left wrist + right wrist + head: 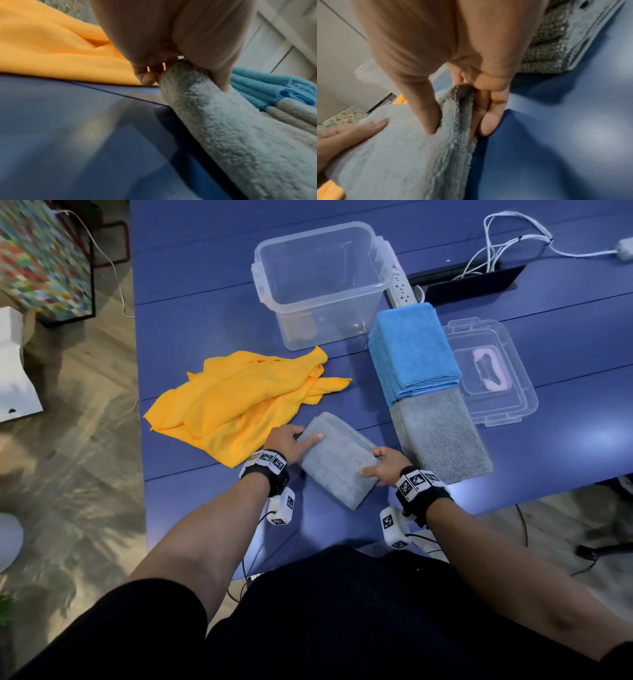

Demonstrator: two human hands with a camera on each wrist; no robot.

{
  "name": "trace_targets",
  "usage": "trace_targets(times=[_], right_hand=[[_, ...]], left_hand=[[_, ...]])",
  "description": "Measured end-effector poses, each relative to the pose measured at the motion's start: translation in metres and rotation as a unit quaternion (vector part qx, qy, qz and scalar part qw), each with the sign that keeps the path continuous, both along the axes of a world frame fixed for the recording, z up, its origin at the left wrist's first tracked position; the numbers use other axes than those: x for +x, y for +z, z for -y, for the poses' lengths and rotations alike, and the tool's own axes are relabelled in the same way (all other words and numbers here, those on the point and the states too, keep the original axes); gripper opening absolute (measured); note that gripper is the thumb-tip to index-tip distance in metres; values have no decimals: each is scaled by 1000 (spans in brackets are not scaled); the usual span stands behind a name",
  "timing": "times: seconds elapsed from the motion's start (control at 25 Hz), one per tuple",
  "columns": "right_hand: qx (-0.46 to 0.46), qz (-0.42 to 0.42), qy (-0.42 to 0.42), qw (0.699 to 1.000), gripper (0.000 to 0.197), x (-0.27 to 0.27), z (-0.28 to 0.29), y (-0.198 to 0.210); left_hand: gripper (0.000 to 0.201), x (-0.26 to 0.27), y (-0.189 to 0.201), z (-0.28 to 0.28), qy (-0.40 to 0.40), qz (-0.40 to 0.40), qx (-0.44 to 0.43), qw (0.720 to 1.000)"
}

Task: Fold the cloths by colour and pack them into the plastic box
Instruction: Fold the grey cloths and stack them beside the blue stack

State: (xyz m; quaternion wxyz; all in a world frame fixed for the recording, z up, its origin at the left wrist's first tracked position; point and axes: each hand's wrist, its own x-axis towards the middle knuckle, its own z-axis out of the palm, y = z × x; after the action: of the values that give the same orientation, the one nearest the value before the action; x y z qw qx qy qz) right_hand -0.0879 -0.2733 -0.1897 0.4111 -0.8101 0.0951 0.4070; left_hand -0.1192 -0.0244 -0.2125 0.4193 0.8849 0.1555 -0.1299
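- While the folded grey cloth (335,460) lies on the blue tabletop (205,313), it is gripped at both ends: the left hand (289,440) is curled round its far-left edge, thumb laid on top, fingers tucked against the side.
- At the near-right edge, the grip of the right hand (385,465) is closed too, thumb pressed on top and fingers (489,124) wedged under the layered edge, as seen from the right wrist.
- Just to the right, a second folded grey cloth (440,436) is seen flat, with a folded blue stack (416,350) touching its far end.
- Left of the held cloth, loose yellow cloths (239,398) are spread in a rumpled heap.
- Further back, the clear plastic box (318,282) is standing open, nothing visibly packed in it.
- Beside the blue stack, the box lid (496,371) is lying flat.
- Behind it all, a power strip (402,287) and white cables (513,237) are seen.
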Motion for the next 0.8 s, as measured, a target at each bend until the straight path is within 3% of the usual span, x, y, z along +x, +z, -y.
trace_targets(times=[0.12, 0.24, 0.32, 0.56, 0.8], right_hand=[[-55, 103, 8, 993, 12, 5, -1, 8], [-112, 171, 70, 976, 19, 8, -6, 12], [-155, 210, 116, 958, 26, 7, -10, 7], [-235, 184, 182, 937, 38, 14, -16, 0], [-256, 247, 245, 902, 39, 19, -15, -4]], left_hand=[[61, 5, -3, 3, 11, 39, 5, 999], [51, 13, -2, 10, 19, 41, 1, 999], [54, 20, -1, 15, 4, 42, 40, 998], [52, 40, -9, 25, -48, -15, 158, 986], [54, 49, -11, 26, -97, -6, 204, 974]])
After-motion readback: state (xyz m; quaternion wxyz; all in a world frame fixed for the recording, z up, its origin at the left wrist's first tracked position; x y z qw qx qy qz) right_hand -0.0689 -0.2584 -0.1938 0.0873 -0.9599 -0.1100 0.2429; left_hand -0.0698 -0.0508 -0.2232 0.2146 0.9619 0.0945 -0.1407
